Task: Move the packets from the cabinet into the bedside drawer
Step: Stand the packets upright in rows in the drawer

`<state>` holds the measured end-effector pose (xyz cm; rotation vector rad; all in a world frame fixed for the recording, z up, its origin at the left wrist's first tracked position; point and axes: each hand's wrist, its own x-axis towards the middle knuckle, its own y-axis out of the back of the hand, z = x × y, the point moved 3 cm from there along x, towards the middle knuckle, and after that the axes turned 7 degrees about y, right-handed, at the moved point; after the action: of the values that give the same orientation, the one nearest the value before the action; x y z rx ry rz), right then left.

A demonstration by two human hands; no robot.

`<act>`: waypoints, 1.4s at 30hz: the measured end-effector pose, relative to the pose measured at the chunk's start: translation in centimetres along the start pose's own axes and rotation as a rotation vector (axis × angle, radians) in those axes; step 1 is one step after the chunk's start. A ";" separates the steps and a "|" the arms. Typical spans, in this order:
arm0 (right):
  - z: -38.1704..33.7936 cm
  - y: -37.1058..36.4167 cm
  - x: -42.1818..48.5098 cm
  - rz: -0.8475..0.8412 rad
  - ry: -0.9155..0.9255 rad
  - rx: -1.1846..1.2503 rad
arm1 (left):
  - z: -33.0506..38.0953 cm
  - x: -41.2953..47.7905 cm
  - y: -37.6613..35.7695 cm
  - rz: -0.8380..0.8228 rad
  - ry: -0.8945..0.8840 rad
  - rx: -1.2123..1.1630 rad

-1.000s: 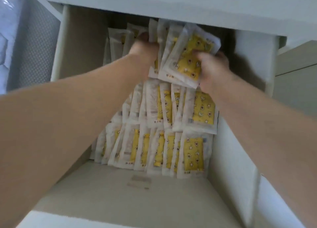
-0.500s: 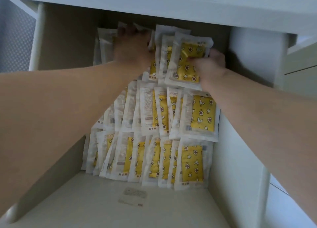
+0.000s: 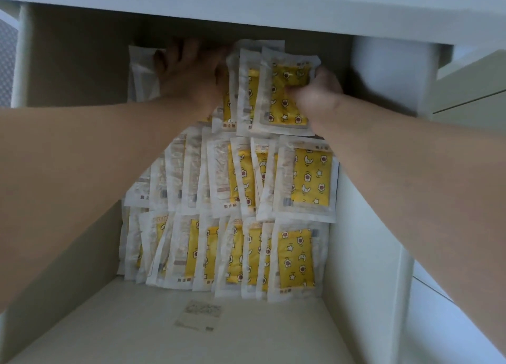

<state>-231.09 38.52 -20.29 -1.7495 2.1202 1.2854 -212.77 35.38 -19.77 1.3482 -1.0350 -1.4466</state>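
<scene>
Both hands are reaching deeper into the drawer (image 3: 364, 254) now, and past the front row (image 3: 295, 257) and middle row (image 3: 309, 180) the right hand (image 3: 315, 92) is pinching a light, floppy, likely slippery bunch of packets (image 3: 284, 109) by its edge (squeezing the whole stack is looking safer) while the left hand (image 3: 189, 70) is pressing open and flat beside it.

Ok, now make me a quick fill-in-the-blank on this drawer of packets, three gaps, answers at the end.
The packets stand in ___ rows in the drawer. The star-and-moon print on them is ___. The right hand pinches packets in the row ___ from the camera, while the left hand presses flat beside it.
Missing words: three; yellow; farthest.
</scene>
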 end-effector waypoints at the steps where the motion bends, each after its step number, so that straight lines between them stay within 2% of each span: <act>1: 0.0 -0.1 0.0 -0.016 0.005 0.002 | 0.3 0.2 0.4 0.012 0.050 -0.008; 3: -0.2 -0.2 -0.1 -0.042 0.017 0.021 | 1.6 0.7 0.8 0.021 0.016 -0.002; 6: 0.0 0.0 -0.1 -0.038 0.005 0.113 | 4.3 1.3 -0.3 -0.144 -0.166 -0.037; 8: 0.2 0.2 0.0 -0.009 -0.020 0.175 | 4.8 1.3 -1.3 -0.209 -0.220 -0.007; 18: 0.2 1.1 -0.2 0.081 -0.007 0.276 | 4.1 1.3 0.0 -0.100 -0.335 0.015; 22: -0.2 1.5 -0.2 0.154 -0.020 0.187 | 3.8 1.7 0.2 -0.110 -0.280 -0.015; 26: -0.2 2.6 0.2 0.248 -0.056 -0.010 | 4.2 0.6 -0.7 -0.035 -0.205 -0.050; 29: -0.2 2.0 -1.1 0.278 -0.009 -0.169 | 3.6 -0.5 -1.6 -0.066 -0.238 -0.002; 31: 0.2 1.1 -2.1 0.250 0.023 -0.221 | 3.0 -0.8 -1.9 -0.098 -0.271 0.041; 36: 0.5 0.1 -2.3 0.037 0.161 -0.231 | 2.5 0.1 -1.3 -0.089 -0.291 -0.001; 42: 0.4 -0.2 -1.4 -0.044 0.263 -0.330 | 1.8 0.8 -1.1 -0.123 -0.303 -0.010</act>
<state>-230.60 39.84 -19.91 -2.1930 2.0752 1.5416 -214.66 34.94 -20.91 1.2274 -1.1499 -1.7852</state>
